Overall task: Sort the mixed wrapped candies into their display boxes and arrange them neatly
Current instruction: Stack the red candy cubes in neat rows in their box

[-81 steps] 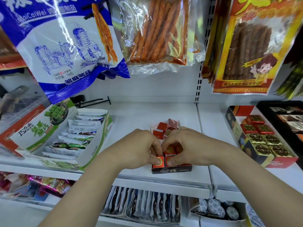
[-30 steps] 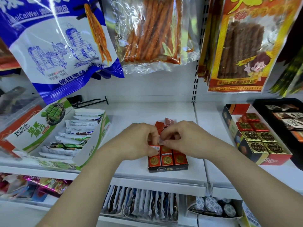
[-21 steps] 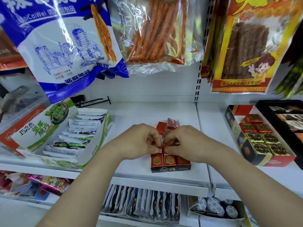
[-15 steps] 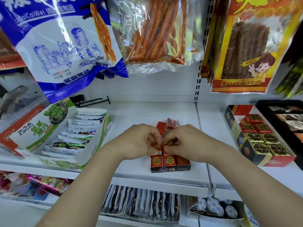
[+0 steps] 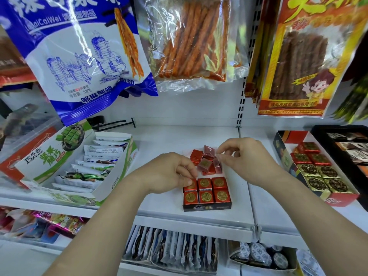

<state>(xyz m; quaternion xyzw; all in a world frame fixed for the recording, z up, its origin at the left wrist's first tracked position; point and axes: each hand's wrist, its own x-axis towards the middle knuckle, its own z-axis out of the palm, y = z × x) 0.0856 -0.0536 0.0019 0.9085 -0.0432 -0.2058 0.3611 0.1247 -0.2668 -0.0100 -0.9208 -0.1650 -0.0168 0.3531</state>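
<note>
Though six candies (image 5: 205,190) sit in the box (image 5: 207,207), a loose pile (image 5: 206,160) waits; our left hand (image 5: 169,174) pinches one, and the grip of our right hand (image 5: 245,156) we cannot tell.

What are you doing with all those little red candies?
A person is sorting candies on a white shelf. The small black display box holds six red-and-gold candies in two rows. The left hand holds the back-left candy there, while the right hand pinches a loose red candy from the pile behind the box.
</note>
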